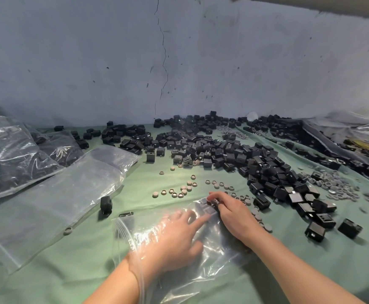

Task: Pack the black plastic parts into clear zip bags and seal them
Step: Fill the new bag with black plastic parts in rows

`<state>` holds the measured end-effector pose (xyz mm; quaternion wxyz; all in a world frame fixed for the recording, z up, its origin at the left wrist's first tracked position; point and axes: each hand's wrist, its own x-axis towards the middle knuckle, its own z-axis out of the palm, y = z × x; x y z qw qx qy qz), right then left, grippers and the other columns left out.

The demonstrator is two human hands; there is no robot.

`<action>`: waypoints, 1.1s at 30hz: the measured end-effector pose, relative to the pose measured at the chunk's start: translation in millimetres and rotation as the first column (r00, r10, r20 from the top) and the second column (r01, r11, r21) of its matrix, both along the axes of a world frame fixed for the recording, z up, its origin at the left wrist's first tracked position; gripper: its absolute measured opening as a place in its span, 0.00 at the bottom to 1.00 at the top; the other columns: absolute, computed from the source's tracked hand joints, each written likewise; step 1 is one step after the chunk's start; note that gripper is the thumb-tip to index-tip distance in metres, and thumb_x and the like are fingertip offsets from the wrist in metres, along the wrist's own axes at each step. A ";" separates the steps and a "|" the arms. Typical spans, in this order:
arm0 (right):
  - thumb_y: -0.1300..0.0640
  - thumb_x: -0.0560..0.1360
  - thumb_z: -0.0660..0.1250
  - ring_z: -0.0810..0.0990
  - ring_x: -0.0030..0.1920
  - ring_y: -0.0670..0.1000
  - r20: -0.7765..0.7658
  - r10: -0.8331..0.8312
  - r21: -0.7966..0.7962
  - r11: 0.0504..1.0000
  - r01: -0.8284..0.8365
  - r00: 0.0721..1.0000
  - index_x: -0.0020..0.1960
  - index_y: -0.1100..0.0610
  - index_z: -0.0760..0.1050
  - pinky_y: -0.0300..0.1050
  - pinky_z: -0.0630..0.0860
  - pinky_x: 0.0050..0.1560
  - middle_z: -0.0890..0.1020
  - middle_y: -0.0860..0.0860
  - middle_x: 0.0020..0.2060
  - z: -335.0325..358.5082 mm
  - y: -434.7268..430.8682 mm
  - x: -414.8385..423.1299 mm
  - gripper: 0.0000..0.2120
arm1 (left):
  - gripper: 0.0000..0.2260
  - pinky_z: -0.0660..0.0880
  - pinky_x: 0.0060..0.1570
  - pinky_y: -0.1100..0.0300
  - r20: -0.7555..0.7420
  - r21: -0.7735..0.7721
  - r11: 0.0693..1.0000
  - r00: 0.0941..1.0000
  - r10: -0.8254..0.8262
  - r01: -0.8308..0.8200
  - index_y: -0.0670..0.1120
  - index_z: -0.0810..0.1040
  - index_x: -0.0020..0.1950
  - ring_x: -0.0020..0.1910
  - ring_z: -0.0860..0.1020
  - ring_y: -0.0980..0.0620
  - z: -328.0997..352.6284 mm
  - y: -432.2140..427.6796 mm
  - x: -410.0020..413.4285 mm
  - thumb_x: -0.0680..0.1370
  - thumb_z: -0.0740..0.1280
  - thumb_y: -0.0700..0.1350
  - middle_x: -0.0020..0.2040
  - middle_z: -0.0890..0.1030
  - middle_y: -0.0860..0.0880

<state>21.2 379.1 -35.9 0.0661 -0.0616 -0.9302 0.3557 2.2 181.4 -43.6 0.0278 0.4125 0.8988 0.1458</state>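
Note:
A clear zip bag point(214, 268) lies on the green cloth in front of me. My left hand point(174, 235) is inside it up to the wrist and shows through the plastic, with its fingers stretched toward a few black plastic parts point(208, 209) at the bag's far end. Outside the bag, my right hand point(229, 210) has its fingers curled over that far end and pinches the plastic around the parts. A big heap of loose black plastic parts point(234, 154) covers the cloth beyond and to the right.
A stack of empty clear bags point(58, 194) lies to the left, with a filled bag point(8, 154) behind it. Small beige caps point(179, 191) are scattered ahead of my hands and grey rings point(337, 187) lie at the right. One black part point(106, 205) stands alone on the left.

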 end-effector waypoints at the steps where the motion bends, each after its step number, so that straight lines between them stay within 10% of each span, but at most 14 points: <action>1: 0.57 0.83 0.54 0.77 0.60 0.45 0.001 0.003 0.002 1.000 -0.003 1.000 0.62 0.43 0.75 0.50 0.74 0.63 0.80 0.41 0.59 0.3 -0.6 0.6 0.16 | 0.26 0.64 0.54 0.58 -0.010 -0.019 1.000 1.000 0.006 -0.006 0.66 0.51 0.76 0.54 0.65 0.54 0.6 2.0 -1.2 0.80 0.56 0.53 0.65 0.67 0.52; 6: 0.49 0.83 0.56 0.78 0.57 0.44 -0.009 0.017 0.041 0.999 -0.017 1.000 0.64 0.42 0.73 0.50 0.76 0.61 0.80 0.41 0.58 2.0 -2.2 0.2 0.13 | 0.26 0.67 0.65 0.53 -0.021 0.036 0.999 1.000 0.003 -0.002 0.65 0.50 0.78 0.60 0.67 0.56 -3.2 2.3 -4.8 0.81 0.54 0.57 0.67 0.68 0.53; 10: 0.47 0.82 0.60 0.79 0.52 0.42 -0.006 0.017 0.081 0.997 -0.017 1.000 0.64 0.42 0.72 0.49 0.78 0.57 0.80 0.41 0.55 1.3 -3.8 -0.6 0.11 | 0.23 0.64 0.67 0.72 0.267 0.291 0.957 0.961 -0.069 -0.012 0.57 0.57 0.78 0.67 0.67 0.65 8.9 -20.4 -3.2 0.84 0.57 0.54 0.74 0.65 0.58; 14: 0.48 0.82 0.60 0.79 0.52 0.42 -0.003 0.017 0.086 0.996 -0.017 1.000 0.65 0.42 0.72 0.49 0.78 0.56 0.79 0.41 0.55 1.0 -2.4 0.1 0.12 | 0.18 0.67 0.55 0.80 0.142 0.229 0.972 0.990 0.023 -0.055 0.59 0.67 0.73 0.57 0.72 0.74 20.9 -56.9 -2.4 0.82 0.57 0.57 0.65 0.71 0.65; 19: 0.49 0.82 0.61 0.78 0.51 0.42 -0.003 0.019 0.079 0.997 -0.019 1.000 0.65 0.44 0.72 0.48 0.78 0.56 0.79 0.41 0.53 1.9 -3.5 -0.4 0.11 | 0.26 0.73 0.58 0.66 0.089 0.094 0.995 0.996 0.023 -0.032 0.62 0.68 0.69 0.56 0.74 0.66 22.4 -70.8 5.7 0.74 0.50 0.69 0.59 0.72 0.65; 27: 0.50 0.83 0.59 0.78 0.53 0.42 -0.020 0.026 0.100 0.995 -0.024 0.999 0.64 0.42 0.72 0.48 0.78 0.56 0.79 0.40 0.57 -2.3 -1.2 -1.8 0.11 | 0.16 0.69 0.48 0.79 0.254 0.201 0.978 0.967 -0.004 -0.049 0.49 0.70 0.68 0.46 0.70 0.81 17.1 -36.5 10.3 0.81 0.66 0.48 0.51 0.72 0.63; 33: 0.48 0.82 0.59 0.76 0.58 0.42 -0.021 0.042 0.070 0.997 -0.040 0.999 0.65 0.42 0.72 0.48 0.74 0.61 0.76 0.39 0.63 -2.4 -1.3 -2.9 0.13 | 0.14 0.70 0.46 0.71 0.265 0.160 0.980 0.961 0.077 -0.122 0.48 0.76 0.55 0.47 0.75 0.63 28.5 -17.5 11.0 0.82 0.58 0.56 0.53 0.74 0.55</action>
